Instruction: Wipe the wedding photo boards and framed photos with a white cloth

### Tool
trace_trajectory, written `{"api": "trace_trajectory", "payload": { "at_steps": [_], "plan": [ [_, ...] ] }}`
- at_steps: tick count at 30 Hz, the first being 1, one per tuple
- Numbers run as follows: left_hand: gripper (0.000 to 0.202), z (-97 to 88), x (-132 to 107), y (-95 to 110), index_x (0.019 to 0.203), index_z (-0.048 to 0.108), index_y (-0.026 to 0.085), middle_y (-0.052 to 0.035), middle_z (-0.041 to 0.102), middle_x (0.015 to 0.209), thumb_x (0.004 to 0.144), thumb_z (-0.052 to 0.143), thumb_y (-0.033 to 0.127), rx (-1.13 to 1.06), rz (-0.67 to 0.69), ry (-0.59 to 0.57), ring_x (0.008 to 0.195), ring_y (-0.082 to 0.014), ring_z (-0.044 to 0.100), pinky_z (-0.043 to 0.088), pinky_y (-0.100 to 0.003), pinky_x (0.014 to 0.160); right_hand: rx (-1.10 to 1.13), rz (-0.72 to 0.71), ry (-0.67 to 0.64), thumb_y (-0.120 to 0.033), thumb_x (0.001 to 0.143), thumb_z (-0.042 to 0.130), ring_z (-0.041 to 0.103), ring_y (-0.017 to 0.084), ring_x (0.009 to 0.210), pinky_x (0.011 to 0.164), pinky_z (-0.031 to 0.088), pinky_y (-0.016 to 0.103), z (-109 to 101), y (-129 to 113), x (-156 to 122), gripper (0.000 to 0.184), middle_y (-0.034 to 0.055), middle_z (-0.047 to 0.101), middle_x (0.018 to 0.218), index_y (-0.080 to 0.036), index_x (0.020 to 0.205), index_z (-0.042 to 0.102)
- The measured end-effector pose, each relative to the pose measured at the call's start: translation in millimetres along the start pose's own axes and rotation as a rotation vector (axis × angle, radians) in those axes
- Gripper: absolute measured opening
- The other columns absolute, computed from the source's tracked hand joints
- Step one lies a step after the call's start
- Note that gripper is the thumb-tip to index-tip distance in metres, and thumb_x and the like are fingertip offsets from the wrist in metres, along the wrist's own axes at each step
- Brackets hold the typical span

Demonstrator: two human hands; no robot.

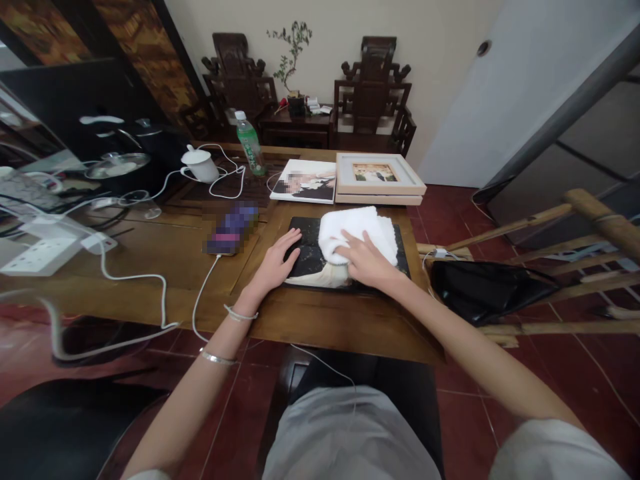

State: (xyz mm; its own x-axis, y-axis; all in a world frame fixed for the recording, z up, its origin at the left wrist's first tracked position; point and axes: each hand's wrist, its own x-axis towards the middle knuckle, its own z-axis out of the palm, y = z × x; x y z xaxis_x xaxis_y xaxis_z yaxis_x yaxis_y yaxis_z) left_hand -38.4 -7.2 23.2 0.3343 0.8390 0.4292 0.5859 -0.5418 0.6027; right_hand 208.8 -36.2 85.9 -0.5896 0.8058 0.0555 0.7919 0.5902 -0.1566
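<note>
White cloth [350, 219] hides part of dark panel [309, 235] | hands — left [280, 259] spread at panel edge; right [367, 260] on cloth, pinch unclear

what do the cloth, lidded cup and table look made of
Cloth: probably terry cotton or microfibre, matte, with a fluffy pile. Cup: likely glazed ceramic, given its smooth white surface. Table: apparently varnished wood, brown with a soft sheen.

Hands on you: two, left hand [281, 259] and right hand [369, 261]. Bracelets you wear: two [219, 359]. Table [143, 257] before you: one. On it you have one cloth [356, 230], one board [306, 233], one phone [230, 230], one bottle [251, 147], one cup [201, 167], one print [306, 181], two frames [410, 179]. Beyond you: two carved chairs [374, 97], one potted plant [296, 105]. Right of you: one bag [485, 287].
</note>
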Motion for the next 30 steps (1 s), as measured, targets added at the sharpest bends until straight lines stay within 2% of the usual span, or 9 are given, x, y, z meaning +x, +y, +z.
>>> {"api": "trace_trajectory", "payload": {
  "at_steps": [3,8,13,18,21,25,30],
  "plan": [
    [0.043,-0.7,0.1,1.3,0.129,0.057,0.014,-0.0135,0.051,0.142,0.096,0.043,0.037,0.004,-0.001,-0.006,0.136,-0.0236,0.042,0.031,-0.047,0.115,-0.043,0.065,0.026,0.001,0.074,0.041,0.027,0.030,0.142,0.110,0.022,0.064,0.0,18.1,19.6,0.057,0.0170,0.048,0.143,-0.015,0.127,0.055],
    [0.043,0.0,0.6,1.6,0.129,0.057,0.013,-0.0145,0.052,0.141,0.096,0.042,0.037,0.005,0.007,-0.004,0.136,-0.0234,0.042,0.031,-0.046,0.115,-0.115,0.040,0.014,-0.004,0.080,0.039,0.017,0.038,0.143,0.102,0.021,0.076,1.9,26.7,28.1,0.057,0.0127,0.030,0.156,-0.016,0.135,0.048],
    [0.043,1.8,1.0,1.2,0.129,0.057,0.013,-0.0144,0.051,0.141,0.096,0.042,0.036,0.007,0.007,-0.001,0.136,-0.0231,0.042,0.031,-0.046,0.115,-0.152,-0.029,-0.084,0.000,0.077,0.040,0.012,0.040,0.144,0.103,0.020,0.077,1.7,-3.6,2.3,0.058,0.0124,0.024,0.158,-0.015,0.131,0.053],
    [0.043,2.2,0.7,0.4,0.129,0.057,0.013,-0.0139,0.051,0.142,0.095,0.042,0.035,0.003,0.007,0.002,0.136,-0.0226,0.042,0.031,-0.046,0.115,-0.124,-0.134,-0.137,-0.003,0.082,0.042,0.012,0.039,0.145,0.106,0.016,0.075,5.9,-49.3,-38.5,0.049,0.0111,0.024,0.158,-0.019,0.124,0.060],
    [0.043,1.9,0.4,-0.4,0.129,0.056,0.013,-0.0137,0.050,0.142,0.095,0.042,0.035,0.005,0.006,-0.002,0.137,-0.0226,0.041,0.031,-0.046,0.115,-0.081,-0.212,-0.152,-0.005,0.082,0.045,0.012,0.040,0.144,0.104,0.017,0.077,7.6,-64.6,-56.2,0.044,0.0116,0.024,0.158,-0.019,0.119,0.064],
    [0.043,1.4,0.4,-0.1,0.130,0.056,0.014,-0.0138,0.050,0.142,0.095,0.041,0.035,0.003,0.008,-0.004,0.137,-0.0232,0.041,0.030,-0.046,0.116,-0.051,-0.270,-0.153,-0.005,0.079,0.047,0.012,0.039,0.145,0.105,0.015,0.075,5.8,-65.2,-64.9,0.044,0.0110,0.025,0.158,-0.019,0.116,0.066],
    [0.042,0.5,0.9,2.0,0.130,0.056,0.016,-0.0119,0.050,0.143,0.095,0.041,0.036,0.002,-0.005,-0.010,0.137,-0.0237,0.041,0.030,-0.048,0.115,-0.014,-0.290,-0.156,-0.001,0.072,0.047,0.014,0.034,0.145,0.107,0.016,0.073,1.2,-47.1,-54.2,0.051,0.0073,0.031,0.156,-0.022,0.115,0.066]
  ]
}}
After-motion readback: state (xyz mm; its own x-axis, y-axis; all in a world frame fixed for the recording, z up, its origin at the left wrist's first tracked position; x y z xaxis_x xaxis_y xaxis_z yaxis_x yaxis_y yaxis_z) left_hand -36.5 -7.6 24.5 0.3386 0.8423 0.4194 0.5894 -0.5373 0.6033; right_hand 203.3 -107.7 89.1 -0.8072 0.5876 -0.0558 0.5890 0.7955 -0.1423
